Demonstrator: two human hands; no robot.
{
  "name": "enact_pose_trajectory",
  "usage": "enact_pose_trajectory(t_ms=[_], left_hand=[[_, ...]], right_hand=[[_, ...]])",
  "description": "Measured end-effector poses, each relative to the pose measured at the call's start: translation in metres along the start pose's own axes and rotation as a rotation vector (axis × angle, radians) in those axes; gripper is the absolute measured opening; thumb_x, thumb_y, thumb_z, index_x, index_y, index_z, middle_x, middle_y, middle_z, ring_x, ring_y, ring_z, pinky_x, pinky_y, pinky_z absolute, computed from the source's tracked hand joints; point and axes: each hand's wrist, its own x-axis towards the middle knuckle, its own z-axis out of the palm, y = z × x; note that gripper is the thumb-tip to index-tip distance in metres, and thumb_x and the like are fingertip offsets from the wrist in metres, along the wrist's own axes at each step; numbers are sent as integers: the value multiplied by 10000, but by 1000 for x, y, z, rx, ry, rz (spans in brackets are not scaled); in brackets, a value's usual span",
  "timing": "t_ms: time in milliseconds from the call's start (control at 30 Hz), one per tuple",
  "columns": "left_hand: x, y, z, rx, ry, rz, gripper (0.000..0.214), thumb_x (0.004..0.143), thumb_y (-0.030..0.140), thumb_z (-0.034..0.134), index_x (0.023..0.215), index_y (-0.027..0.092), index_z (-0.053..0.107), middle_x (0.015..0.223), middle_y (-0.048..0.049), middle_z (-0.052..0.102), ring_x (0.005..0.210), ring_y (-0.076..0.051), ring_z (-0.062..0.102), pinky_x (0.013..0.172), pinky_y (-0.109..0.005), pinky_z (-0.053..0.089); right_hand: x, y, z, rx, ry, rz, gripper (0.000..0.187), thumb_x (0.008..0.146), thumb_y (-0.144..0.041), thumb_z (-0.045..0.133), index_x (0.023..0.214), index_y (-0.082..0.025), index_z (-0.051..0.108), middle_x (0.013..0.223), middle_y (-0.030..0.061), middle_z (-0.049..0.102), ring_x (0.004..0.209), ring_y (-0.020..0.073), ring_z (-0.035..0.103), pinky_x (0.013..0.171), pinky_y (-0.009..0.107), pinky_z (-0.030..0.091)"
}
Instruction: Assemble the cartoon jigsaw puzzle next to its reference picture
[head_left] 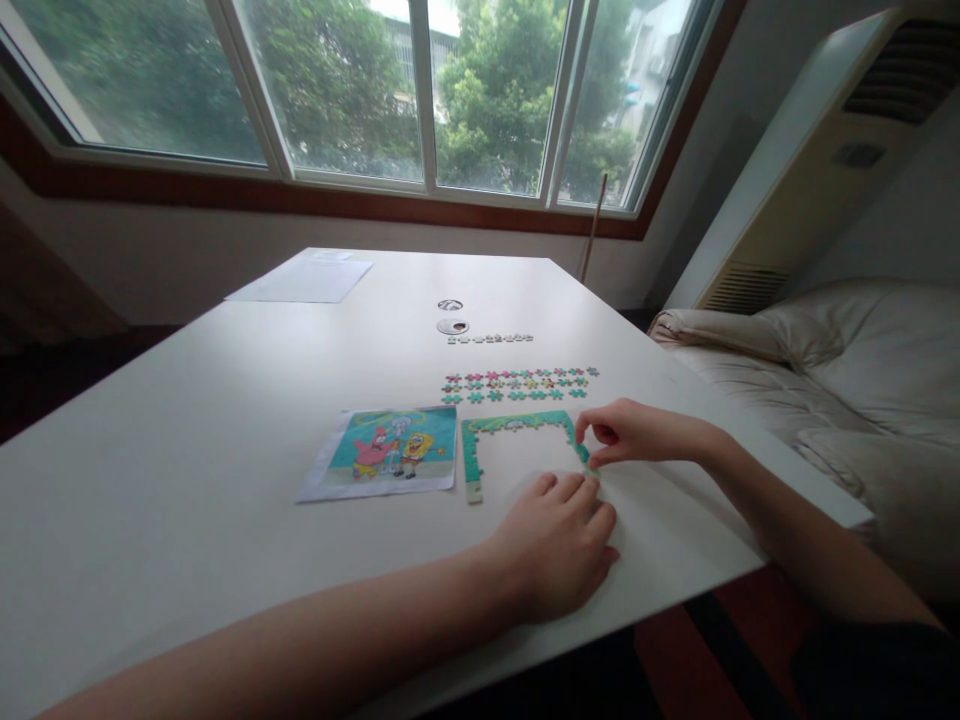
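A partly assembled jigsaw puzzle border (pixel 471 462), green with yellow along the top, lies on the white table. Its left, top and right sides show, around bare tabletop. My right hand (pixel 649 430) holds its right side between bent index finger and thumb. Palm down, my left hand (pixel 561 545) rests by the lower right corner, fingers lightly bent and side by side; its fingertips partly hide that corner. Left of the border lies a printed reference picture (pixel 397 447) of cartoon characters. Beyond the border, loose puzzle pieces (pixel 517 385) are laid out in rows.
Farther off, a row of small pale pieces (pixel 491 339) lies near two round discs (pixel 452 327). A sheet of paper (pixel 304 278) rests at the far left of the table (pixel 187 430). A cream sofa (pixel 870 370) stands to the right, and a window spans the back.
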Motion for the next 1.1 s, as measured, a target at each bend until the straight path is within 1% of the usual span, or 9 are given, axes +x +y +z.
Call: enact_pose_trajectory(t_ms=[267, 400, 567, 700, 767, 833, 933, 1000, 1100], left_hand=[[-1, 0, -1, 7, -12, 0, 281, 884, 353, 454, 1062, 146, 517, 1147, -115, 545, 1103, -258, 472, 894, -394, 387], [-1, 0, 0, 12, -11, 1, 281, 882, 358, 453, 1061, 149, 515, 1144, -111, 549, 1105, -258, 468, 893, -391, 386], [0, 1, 1, 52, -15, 7, 275, 881, 364, 461, 1035, 144, 523, 1126, -115, 560, 1080, -260, 482, 886, -397, 379], [-3, 2, -9, 84, -18, 66, 275, 870, 370, 489, 1016, 141, 533, 1123, -115, 564, 1074, -264, 486, 901, -412, 366], [-7, -2, -18, 95, -26, 77, 262, 854, 359, 520, 999, 142, 540, 1095, -109, 578, 1060, -268, 493, 911, -423, 360], [-14, -12, -29, 98, -34, 40, 225, 851, 336, 529, 978, 151, 549, 1055, -95, 596, 1053, -269, 499, 918, -430, 357], [-31, -38, -44, 82, -31, -64, 216, 867, 290, 503, 1042, 170, 543, 1074, -84, 600, 1097, -257, 484, 939, -428, 347], [-46, -60, -50, 69, -27, -143, 260, 883, 292, 473, 1119, 193, 519, 1128, -68, 590, 1109, -239, 488, 938, -413, 359], [-69, -88, -52, 79, -22, -266, 381, 877, 390, 472, 1214, 212, 484, 1246, -73, 537, 1185, -253, 439, 973, -425, 345]], right_hand=[[-4, -1, -1, -20, 22, -9, 250, 762, -366, 611, 927, -189, 674, 632, -10, 584, 555, 98, 507, 536, 194, 351], [-10, -5, -2, -37, -46, -22, 275, 808, -354, 559, 1019, -224, 677, 722, 25, 681, 613, 133, 586, 570, 212, 379], [-13, -9, -3, -80, -51, -31, 259, 830, -342, 530, 991, -216, 688, 803, 53, 706, 663, 161, 613, 591, 229, 392], [-11, -7, -7, -67, -17, -34, 270, 828, -345, 533, 1020, -212, 671, 774, 40, 683, 638, 144, 593, 593, 231, 406], [-10, -2, -8, -54, 49, -57, 291, 823, -361, 542, 1039, -201, 655, 867, 54, 672, 718, 154, 599, 656, 246, 432], [-8, 3, -9, -45, 114, -84, 387, 794, -413, 577, 1104, -183, 617, 1037, 89, 637, 898, 192, 589, 791, 288, 440], [-6, 11, -4, -37, 110, -104, 660, 718, -515, 628, 1267, -175, 496, 1278, 127, 506, 1167, 259, 458, 982, 371, 352], [-4, 13, -1, -37, 67, -92, 803, 688, -558, 634, 1352, -174, 395, 1376, 137, 407, 1255, 284, 365, 1040, 402, 287], [-1, 10, 3, -45, 12, -77, 870, 687, -576, 625, 1391, -162, 326, 1420, 145, 344, 1293, 296, 309, 1067, 417, 242]])
